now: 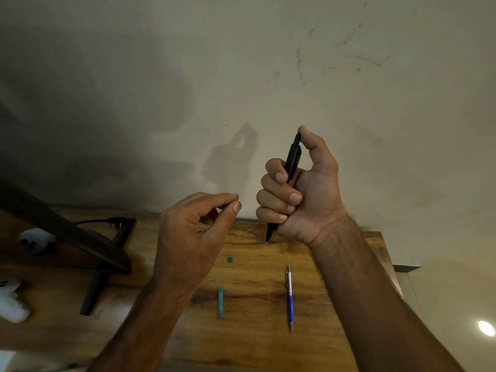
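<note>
- Right hand (pixel 298 194) grips the black pen (pixel 292 159) upright in a fist, thumb on top. The tip hangs over the table (pixel 255 350) near its far edge.
- Left hand (pixel 193 226): thumb and forefinger tips meet; I cannot tell whether they pinch anything.
- 1 bare lane separates the teal strip (pixel 220 302) and blue pencil (pixel 290 299).

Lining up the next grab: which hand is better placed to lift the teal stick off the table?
Left, likely. The left hand hovers nearer the teal stick and holds nothing I can see, while the right hand is wrapped round the black pen, thumb on its top.
</note>
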